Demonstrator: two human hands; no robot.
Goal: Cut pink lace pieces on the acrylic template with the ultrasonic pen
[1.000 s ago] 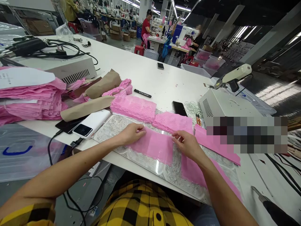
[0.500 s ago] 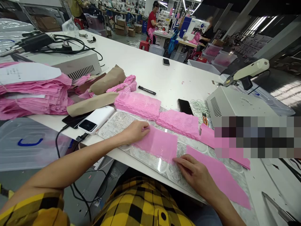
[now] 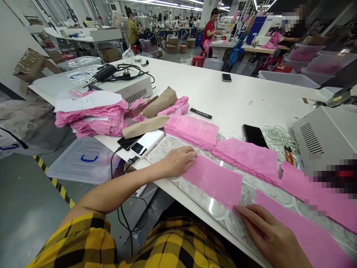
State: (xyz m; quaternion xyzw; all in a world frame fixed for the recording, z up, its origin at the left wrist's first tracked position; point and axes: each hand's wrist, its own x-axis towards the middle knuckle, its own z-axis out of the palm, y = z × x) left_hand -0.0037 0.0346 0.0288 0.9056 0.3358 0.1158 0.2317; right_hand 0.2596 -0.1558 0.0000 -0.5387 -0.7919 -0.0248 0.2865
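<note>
A short pink lace piece lies flat on a glass-covered patterned mat at the table's near edge. My left hand rests curled on its left end, fingertips pressing the fabric. My right hand lies flat with fingers stretched toward the piece's lower right corner, beside a longer pink lace strip running right. Behind them sit two stacks of pink lace, one on the left and one on the right.
A white power bank, a black phone, a black marker, brown paper rolls, a pink fabric pile and two grey machine boxes sit on the white table. Other people work at sewing stations behind.
My right hand moved from the piece's top right corner down to its lower right corner. The view swung left. My left hand stayed on the left end.
</note>
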